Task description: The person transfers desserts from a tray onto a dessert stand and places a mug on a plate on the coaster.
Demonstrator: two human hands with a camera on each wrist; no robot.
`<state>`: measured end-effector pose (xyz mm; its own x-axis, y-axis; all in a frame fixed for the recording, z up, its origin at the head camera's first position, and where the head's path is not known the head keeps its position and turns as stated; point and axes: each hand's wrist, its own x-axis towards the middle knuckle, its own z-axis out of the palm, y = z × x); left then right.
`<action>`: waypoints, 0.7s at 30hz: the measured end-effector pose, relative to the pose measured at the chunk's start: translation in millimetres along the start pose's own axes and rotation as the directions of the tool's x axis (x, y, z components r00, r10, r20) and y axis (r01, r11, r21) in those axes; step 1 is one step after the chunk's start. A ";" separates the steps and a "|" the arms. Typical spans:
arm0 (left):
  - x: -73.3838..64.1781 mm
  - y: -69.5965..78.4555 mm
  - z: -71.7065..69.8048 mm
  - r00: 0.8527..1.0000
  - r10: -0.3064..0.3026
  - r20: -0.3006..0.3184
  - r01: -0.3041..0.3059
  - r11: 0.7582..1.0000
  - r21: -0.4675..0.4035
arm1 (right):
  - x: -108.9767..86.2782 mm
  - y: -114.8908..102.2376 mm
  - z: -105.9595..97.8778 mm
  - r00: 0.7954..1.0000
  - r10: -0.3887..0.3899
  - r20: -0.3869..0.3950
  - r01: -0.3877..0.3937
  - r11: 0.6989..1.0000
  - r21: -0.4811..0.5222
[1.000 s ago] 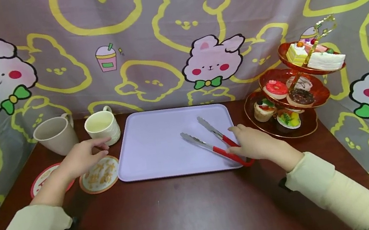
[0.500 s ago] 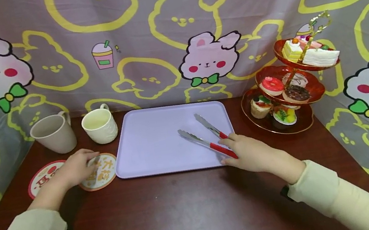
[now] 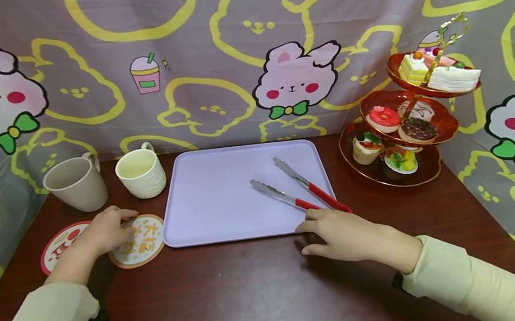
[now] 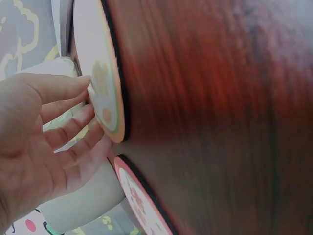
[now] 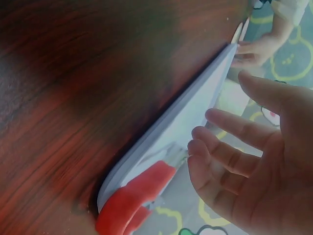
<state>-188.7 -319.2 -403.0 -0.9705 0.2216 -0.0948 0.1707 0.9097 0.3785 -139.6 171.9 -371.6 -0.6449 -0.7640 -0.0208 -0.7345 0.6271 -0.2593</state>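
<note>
My left hand (image 3: 108,231) is low over the left edge of an orange-rimmed round coaster (image 3: 140,242). In the left wrist view its loosely bent fingertips (image 4: 87,82) are right at that coaster's face. A red-rimmed coaster (image 3: 59,247) lies beside it, partly behind the hand. My right hand (image 3: 346,233), fingers spread and holding nothing, hovers at the front right edge of the lilac tray (image 3: 213,202). Just beyond it, metal tongs (image 3: 299,179) with red handles lie spread on the tray, heads pointing back left; the hand hides part of one handle.
Behind the coasters stand a grey mug (image 3: 78,187) and a cream mug (image 3: 141,174). At the back right is a three-tier red stand (image 3: 445,123) with cakes, donuts and tarts. A patterned curtain (image 3: 193,18) closes off the back of the dark wooden table (image 3: 250,298).
My left hand has come down from above the cream mug's front to the orange-rimmed coaster. My right hand has moved off the tongs' handles, toward me and left; the tongs stay on the tray.
</note>
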 end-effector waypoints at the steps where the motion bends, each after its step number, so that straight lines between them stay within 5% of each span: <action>1: -0.9 0.1 -0.9 1.000 -0.005 0.008 0.005 1.000 -0.008 | 0.1 -1.0 0.6 1.000 -0.005 -0.001 0.005 1.000 0.001; 21: -13.1 6.2 -10.3 0.994 -0.050 0.094 0.049 0.999 0.010 | 15.4 -10.9 1.7 0.994 -0.067 0.087 0.065 0.998 0.026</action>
<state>-176.7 -320.1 -389.9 -0.9576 0.2077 -0.1996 0.1243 0.9230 0.3643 -141.1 153.1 -370.7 -0.5738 -0.8144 -0.0870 -0.7690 0.5723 -0.2847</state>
